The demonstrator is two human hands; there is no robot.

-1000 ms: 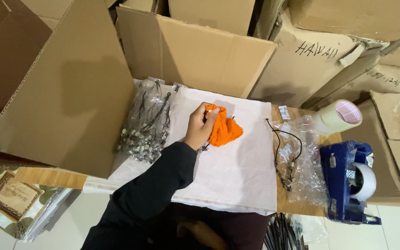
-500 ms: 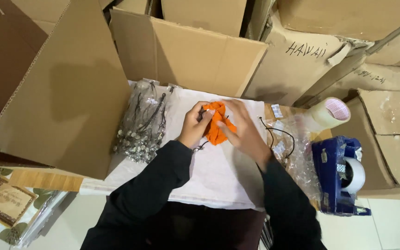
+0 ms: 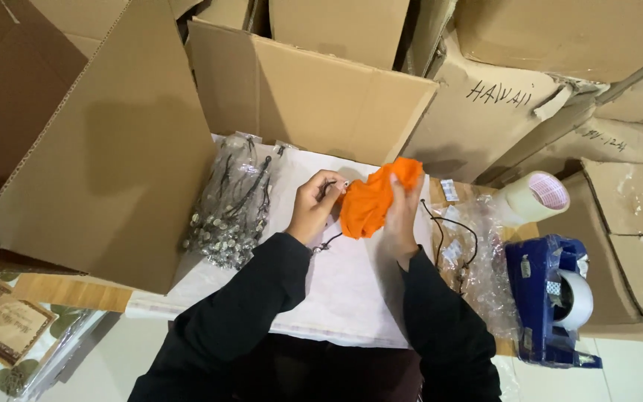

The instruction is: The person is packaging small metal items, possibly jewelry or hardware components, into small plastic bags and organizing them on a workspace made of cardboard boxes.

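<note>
Orange cloth, bunched up, sits between both hands just above the white paper sheet that covers the table. Left hand has its fingers curled, pinching a thin dark cord at the cloth's left edge; the cord hangs down past the wrist. Right hand is pressed flat against the cloth's right side, fingers together and pointing up. To the left lies a pile of clear bags of dark necklaces, beside a big open cardboard box. To the right are loose plastic bags, a roll of tape and a blue tape dispenser
</note>
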